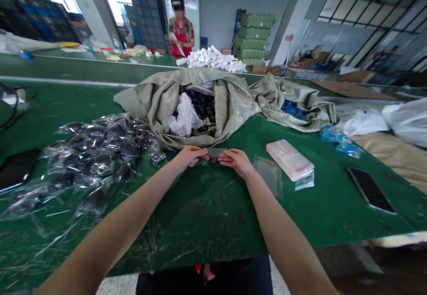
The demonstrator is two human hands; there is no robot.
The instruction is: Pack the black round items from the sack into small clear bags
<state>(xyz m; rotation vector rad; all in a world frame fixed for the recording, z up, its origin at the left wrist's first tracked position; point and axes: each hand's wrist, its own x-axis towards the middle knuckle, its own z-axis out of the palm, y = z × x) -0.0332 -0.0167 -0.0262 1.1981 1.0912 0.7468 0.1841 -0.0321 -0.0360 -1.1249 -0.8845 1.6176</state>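
My left hand and my right hand meet over the green table, both pinched on a small clear plastic bag with something dark in it. Just beyond them an open woven sack holds many small black parts and a crumpled white plastic liner. To my left lies a heap of filled clear bags. To my right sit a stack of flat empty bags and one loose clear bag.
A phone lies at the right near the table edge, a dark tablet at the far left. A second sack and white bags lie at the right. A person in a red apron stands behind a far table with white boxes.
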